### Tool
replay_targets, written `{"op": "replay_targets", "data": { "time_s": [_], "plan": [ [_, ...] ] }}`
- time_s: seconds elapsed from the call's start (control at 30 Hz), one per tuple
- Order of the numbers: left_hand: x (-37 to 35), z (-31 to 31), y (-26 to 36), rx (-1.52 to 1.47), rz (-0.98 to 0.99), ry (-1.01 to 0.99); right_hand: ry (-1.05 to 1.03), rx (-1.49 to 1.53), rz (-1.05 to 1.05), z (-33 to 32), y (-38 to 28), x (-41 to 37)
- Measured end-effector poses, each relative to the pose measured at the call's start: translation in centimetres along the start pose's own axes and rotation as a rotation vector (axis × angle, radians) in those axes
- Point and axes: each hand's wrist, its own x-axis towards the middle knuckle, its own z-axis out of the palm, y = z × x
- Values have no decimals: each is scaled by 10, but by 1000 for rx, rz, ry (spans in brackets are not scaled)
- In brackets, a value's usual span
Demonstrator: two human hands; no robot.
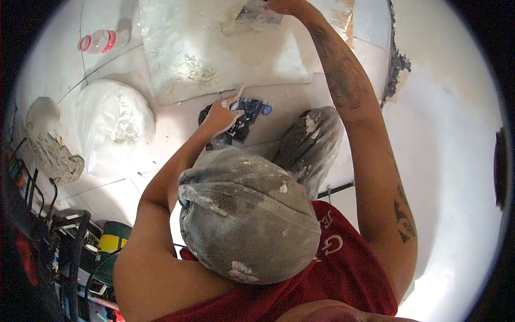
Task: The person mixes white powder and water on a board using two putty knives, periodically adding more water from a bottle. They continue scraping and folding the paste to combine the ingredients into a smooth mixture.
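Observation:
At the top edge my right hand (pixel 285 6) is closed on a wide flat blade (pixel 259 14), which lies over a large pale board (pixel 225 48) smeared with white paste. My left hand (pixel 220 115) is just below the board's near edge, with its index finger and thumb spread and coated in white. Under and beside that hand is a dark, white-spattered item (pixel 248 119), perhaps footwear, with a round blue piece (pixel 266 109) at its right. The right hand's fingers are partly cut off by the frame.
My bent knee in grey trousers (pixel 249 214) fills the centre. On the tiled floor at left are a clear bottle (pixel 99 41), a white plastic bag (pixel 115 118) and a crumpled cloth (pixel 56 155). Lower left stand a black metal frame (pixel 78 252) and a green-yellow bucket (pixel 112 236).

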Motion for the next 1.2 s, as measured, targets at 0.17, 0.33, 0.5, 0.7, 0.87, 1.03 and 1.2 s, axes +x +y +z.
{"op": "replay_targets", "data": {
  "time_s": [0.17,0.33,0.5,0.7,0.87,1.03,1.2],
  "plan": [
    [-9,-16,39,-4,-49,-4,-82,-117,-17,-34,-24,-27],
    [-2,-2,11,88,25,50,48,-332,76,4,-39,-79],
    [-8,-14,37,51,-119,-23,237,-453,-10,75,-39,-112],
    [-2,3,3,47,-47,26,159,-508,20,71,-50,-115],
    [-7,0,14,58,11,32,170,-465,68,41,-45,-99],
    [-8,-5,29,-17,4,40,77,-489,88,82,-44,-105],
    [-8,-10,38,-13,-18,26,-23,-374,64,56,-39,-102]
  ]
}}
